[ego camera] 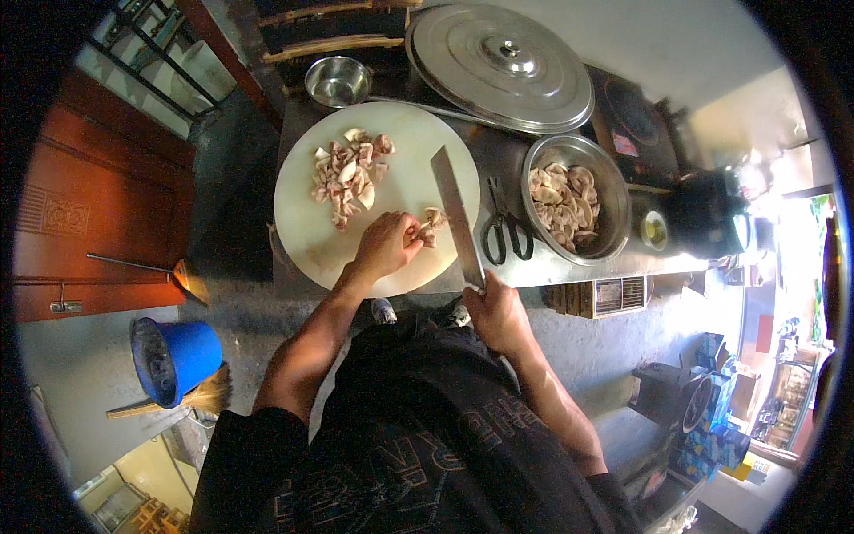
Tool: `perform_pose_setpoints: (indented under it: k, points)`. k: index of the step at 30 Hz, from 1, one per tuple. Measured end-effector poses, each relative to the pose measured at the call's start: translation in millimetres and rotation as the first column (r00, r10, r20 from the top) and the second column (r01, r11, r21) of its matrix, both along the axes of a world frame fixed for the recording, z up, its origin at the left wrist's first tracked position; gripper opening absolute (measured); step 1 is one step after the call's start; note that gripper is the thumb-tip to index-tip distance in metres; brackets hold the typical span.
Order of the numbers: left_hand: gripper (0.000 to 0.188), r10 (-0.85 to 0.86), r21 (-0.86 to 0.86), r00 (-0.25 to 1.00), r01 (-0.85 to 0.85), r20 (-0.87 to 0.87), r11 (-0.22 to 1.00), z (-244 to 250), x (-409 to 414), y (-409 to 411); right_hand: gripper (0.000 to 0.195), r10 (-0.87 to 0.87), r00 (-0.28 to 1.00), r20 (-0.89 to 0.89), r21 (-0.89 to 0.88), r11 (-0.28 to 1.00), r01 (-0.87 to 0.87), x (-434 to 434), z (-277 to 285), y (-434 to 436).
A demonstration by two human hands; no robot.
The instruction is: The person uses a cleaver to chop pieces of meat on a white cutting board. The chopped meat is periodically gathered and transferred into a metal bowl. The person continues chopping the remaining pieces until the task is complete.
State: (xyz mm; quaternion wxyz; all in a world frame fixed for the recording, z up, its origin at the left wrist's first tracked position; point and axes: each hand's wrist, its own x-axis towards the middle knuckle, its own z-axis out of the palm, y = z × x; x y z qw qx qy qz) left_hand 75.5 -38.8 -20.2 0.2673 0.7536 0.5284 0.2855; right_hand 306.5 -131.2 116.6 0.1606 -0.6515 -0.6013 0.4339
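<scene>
My right hand (497,314) grips the handle of a cleaver (457,212), its long blade pointing away from me over the right side of a round white cutting board (300,233). On the board, the curled fingers of my left hand (388,245) hold a small piece of raw meat (430,230) just left of the blade. Farther back on the board lies a pile of chopped raw meat (350,170). Black-handled scissors (505,230) rest to the right of the board. Beyond them, a steel bowl (620,220) holds more pale raw meat pieces (564,200).
A large lidded steel pot (494,63) and a small steel bowl (338,81) stand behind the board. A cooktop (630,117) sits at the back right, near a small bowl (654,230). On the floor at left are a blue bucket (193,357) and a straw broom (210,394).
</scene>
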Motion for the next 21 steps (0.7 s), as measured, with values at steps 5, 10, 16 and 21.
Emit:
perform_pose_setpoints:
  k: [5, 10, 16, 21]
  points:
    - [0.024, 0.060, 0.089, 0.998, -0.058, -0.011, 0.994, -11, -2, -6, 0.030, 0.099, 0.992, 0.081, -0.032, 0.995, -0.097, -13, -16, -13]
    - [0.022, 0.082, 0.110, 0.996, -0.079, -0.022, 0.991, -10, -1, -11, 0.032, 0.087, 0.989, 0.117, -0.128, 0.989, -0.072, -24, -23, -26]
    - [0.018, 0.083, 0.085, 0.994, -0.077, -0.071, 0.993, 4, -1, -11, 0.034, 0.080, 0.973, 0.215, -0.143, 0.988, -0.050, -32, -24, -28]
    - [0.015, 0.085, 0.079, 0.996, -0.083, -0.027, 0.993, 2, -1, -6, 0.033, 0.073, 0.974, 0.213, -0.186, 0.982, -0.033, -33, 0, -26]
